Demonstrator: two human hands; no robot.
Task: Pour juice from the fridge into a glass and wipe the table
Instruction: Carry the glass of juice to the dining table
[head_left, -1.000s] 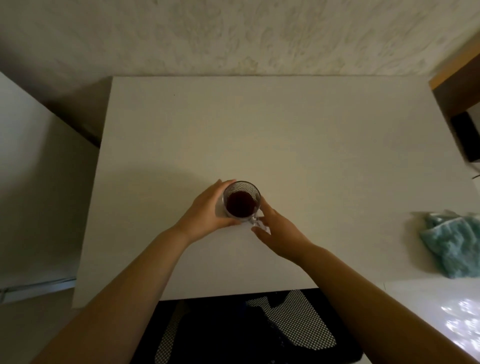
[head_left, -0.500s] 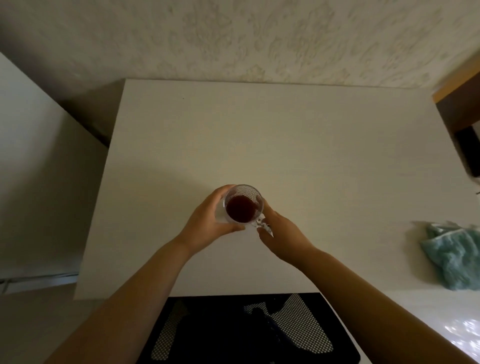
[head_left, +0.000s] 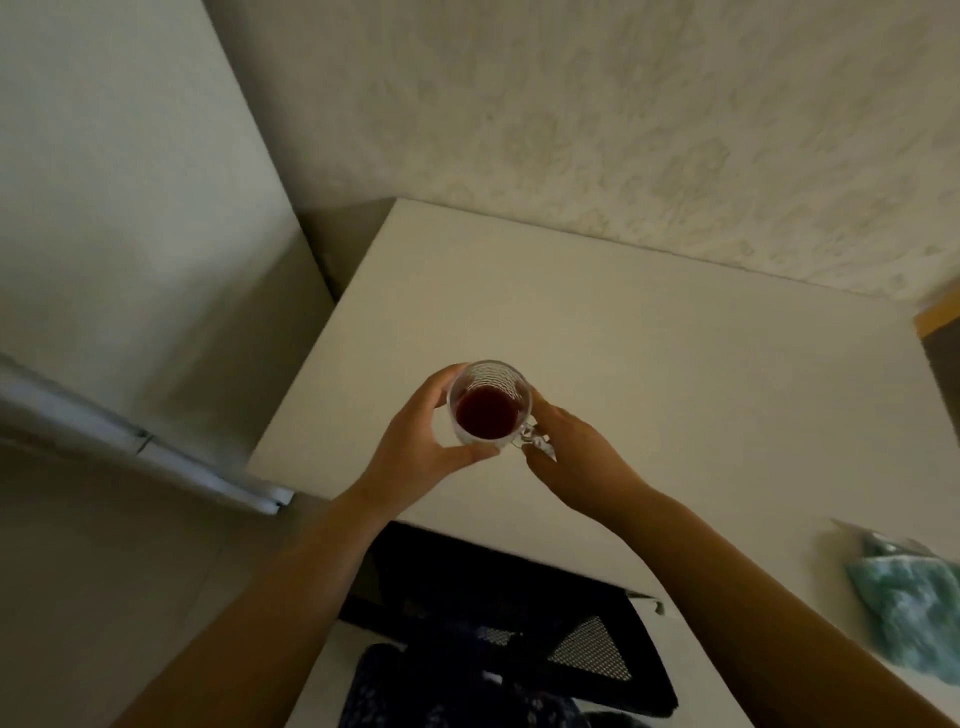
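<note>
A clear glass mug holding dark red juice is above the near left part of the white table. My left hand wraps around its left side, thumb across the front. My right hand is at the mug's right side by the handle, fingers touching it. Whether the mug's base rests on the table is hidden by my hands. A teal cloth lies crumpled at the table's right edge.
A white fridge side stands left of the table, with a pale strip low down. A patterned wall backs the table. A black mesh chair sits under the near edge. A wooden shelf edge shows at right.
Both hands stay on the mug. The view has swung left and tilted, so the fridge side fills more of the left. The mug appears slightly higher and closer to me.
</note>
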